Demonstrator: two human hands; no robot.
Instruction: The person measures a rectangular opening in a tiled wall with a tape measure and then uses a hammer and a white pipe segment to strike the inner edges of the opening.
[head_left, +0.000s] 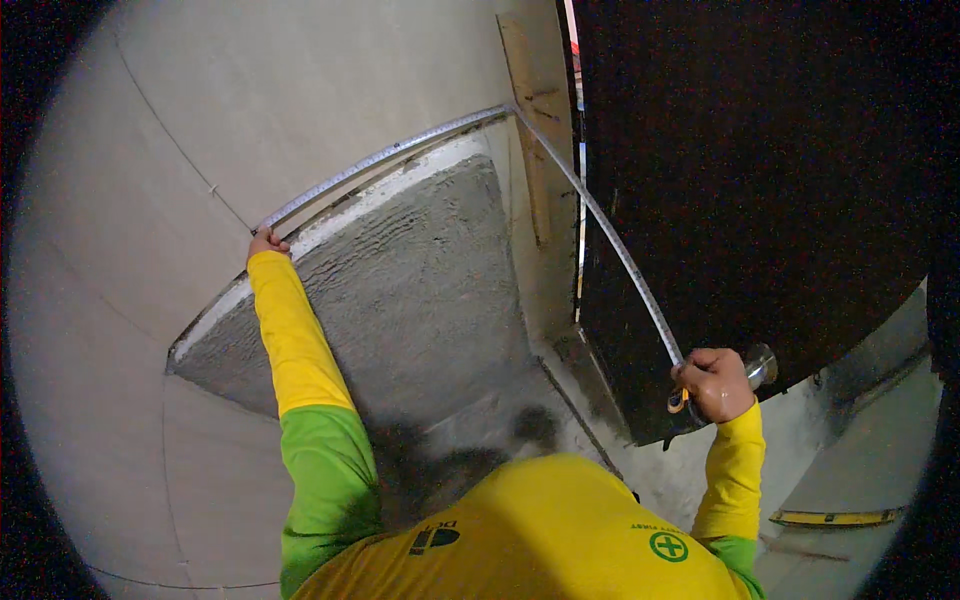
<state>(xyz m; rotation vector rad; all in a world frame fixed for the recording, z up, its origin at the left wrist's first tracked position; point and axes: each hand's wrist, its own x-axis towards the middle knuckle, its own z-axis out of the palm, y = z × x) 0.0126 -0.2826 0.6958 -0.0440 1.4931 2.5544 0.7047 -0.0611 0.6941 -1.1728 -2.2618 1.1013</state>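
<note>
A pale tape measure blade [385, 155] runs along the far edge of a rough grey cement patch [410, 240]. It bends sharply at the patch's upper right corner and slants down toward me. My left hand [268, 243] is closed on the blade's left end, close to a tile joint. Out to the right, my right hand [718, 383] grips the tape measure case [679, 400], of which only a small yellow and dark part shows. The blade stretches between both hands. Fingers of my right hand hide most of the case.
Large pale tiles [270, 80] surround the cement patch, with a white strip [350, 205] along its far edge. A brown-stained frame [530, 150] stands beside a big dark door [740, 180]. A shiny round knob [762, 365] sits behind my right hand. A yellow spirit level [835, 518] lies lower right.
</note>
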